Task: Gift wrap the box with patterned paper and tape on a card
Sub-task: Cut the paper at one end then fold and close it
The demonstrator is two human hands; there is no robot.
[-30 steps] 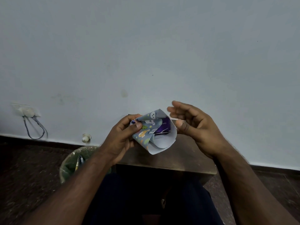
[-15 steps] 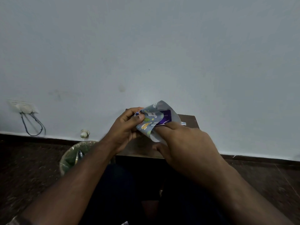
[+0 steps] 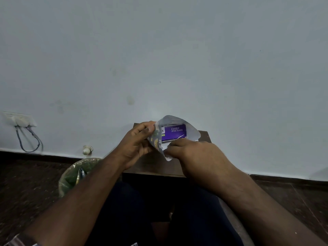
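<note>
Hovering above the dark wooden table (image 3: 204,137): left hand (image 3: 135,144) pinching the patterned paper (image 3: 154,139) edge, right hand (image 3: 193,153) gripping its lower fold, grip tight. Inside, purple spike guard box (image 3: 174,132), probably light and stiff. Thin, tear-prone paper; best held at creased edges.

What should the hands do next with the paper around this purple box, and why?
Probably fold the raised white flap of the patterned paper down over the purple box, whose printed face is uncovered. The left hand grips the paper's left edge and the right hand holds its lower edge, so the flap is free.
</note>
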